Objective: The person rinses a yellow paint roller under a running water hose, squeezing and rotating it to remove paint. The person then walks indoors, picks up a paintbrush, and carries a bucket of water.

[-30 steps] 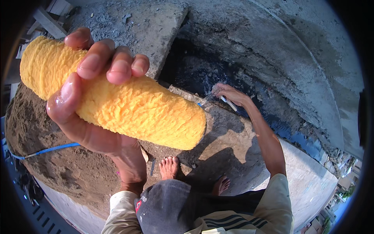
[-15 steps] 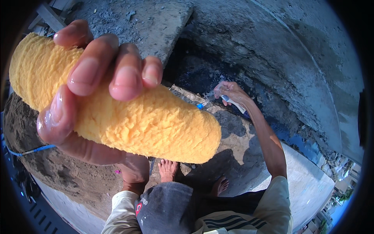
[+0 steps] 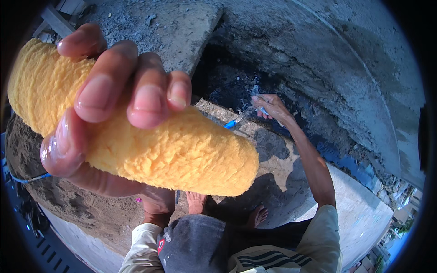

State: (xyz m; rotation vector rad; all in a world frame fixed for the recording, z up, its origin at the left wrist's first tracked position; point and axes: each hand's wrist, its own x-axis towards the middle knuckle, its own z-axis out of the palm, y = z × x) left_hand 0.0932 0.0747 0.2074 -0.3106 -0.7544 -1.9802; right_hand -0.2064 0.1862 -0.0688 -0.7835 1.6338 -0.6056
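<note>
Close to the camera, my left hand (image 3: 114, 91) is wrapped round a fluffy yellow paint roller cover (image 3: 182, 150), which slants down to the right; fingers and thumb look wet. Farther off, my right hand (image 3: 273, 108) is closed round a slim white and light-blue handle-like object (image 3: 263, 110), its kind mostly hidden by the fingers and splashing water. From the blue hose end (image 3: 231, 124), partly behind the roller cover, a clear water stream (image 3: 246, 113) runs onto the right hand.
A dark wet pit (image 3: 227, 73) lies beyond the right hand, bordered by a concrete ledge (image 3: 214, 109) and a grey wall (image 3: 355, 91). Sandy soil (image 3: 91, 214) slopes at the left. A bare foot (image 3: 258, 216) stands on the ground below.
My right hand has turned the handle-like object, so less of it shows. More of the blue hose end is visible. The left hand and roller cover have shifted slightly down.
</note>
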